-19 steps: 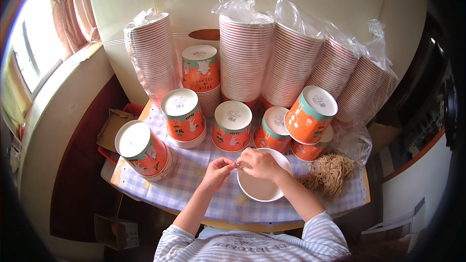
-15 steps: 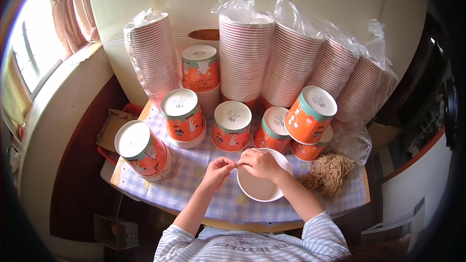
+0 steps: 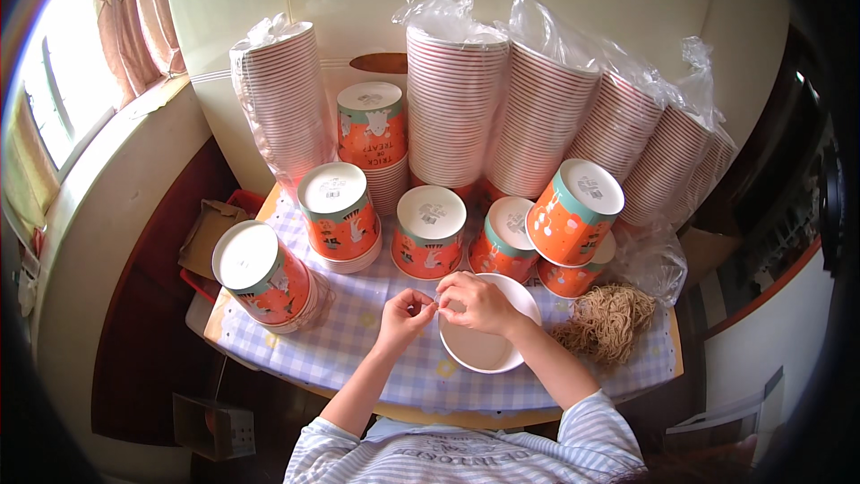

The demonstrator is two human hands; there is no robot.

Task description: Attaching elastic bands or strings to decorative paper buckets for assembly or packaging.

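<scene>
Left hand (image 3: 403, 321) and right hand (image 3: 481, 303) have both changed a little since the earlier frame: the left fingers look looser and more rounded, and the right knuckles sit slightly differently. Watching from a distance, I see no clear shift among the other things.

As far as I can judge, the work at the fingertips is still unfinished. The white tub (image 3: 479, 350) stands mouth up on the cloth-covered counter (image 3: 336, 354), and I see nothing inside it, though the right hand hides part of the interior. Beyond the tub, several orange cups (image 3: 425, 260) already stand upside down, some stacked. Behind them, tall stacks of pale-rimmed cups (image 3: 457, 108) remain in clear plastic. To the tub's right, a tan tangle of strands (image 3: 609, 323) lies loose, with neither hand on it. How much is left, I can't tell.

The tub is directly beneath my right hand, which covers the upper left of its mouth; my left hand is just outside its left rim. Thumbs and forefingers are drawn together as if to pinch, and the two sets of tips nearly meet above that rim. Whatever they may hold is too small for me to make out.
</scene>
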